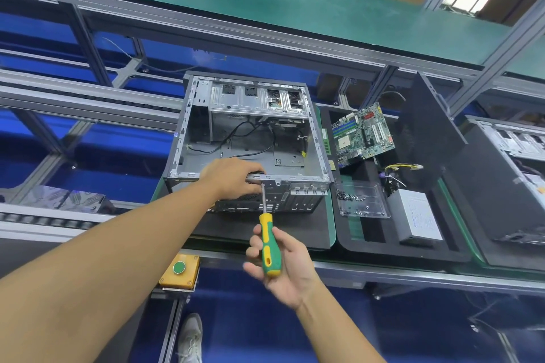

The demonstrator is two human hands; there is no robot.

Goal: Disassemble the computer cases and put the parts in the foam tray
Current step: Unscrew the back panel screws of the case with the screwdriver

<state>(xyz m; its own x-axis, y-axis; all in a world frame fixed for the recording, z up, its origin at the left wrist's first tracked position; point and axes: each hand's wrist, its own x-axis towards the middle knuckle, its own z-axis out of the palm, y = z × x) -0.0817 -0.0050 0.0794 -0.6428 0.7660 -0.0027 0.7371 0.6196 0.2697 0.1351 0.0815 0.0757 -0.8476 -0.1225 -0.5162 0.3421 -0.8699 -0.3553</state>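
right hand (280,271) grips one screwdriver (269,244), left hand (233,175) grips one open case (256,103) beside one foam tray (368,233)

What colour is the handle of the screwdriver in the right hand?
Green with yellow parts. The screwdriver shows best in the head view, held by the right hand.

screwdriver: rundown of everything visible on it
The screwdriver has a green-and-yellow handle, plastic or rubber by its look, and a slim metal shaft. It points up and away, tip at the near top rim of the open computer case, beside the left hand gripping that rim. The right hand holds the handle in curled fingers. Whether the tip sits in a screw cannot be told.
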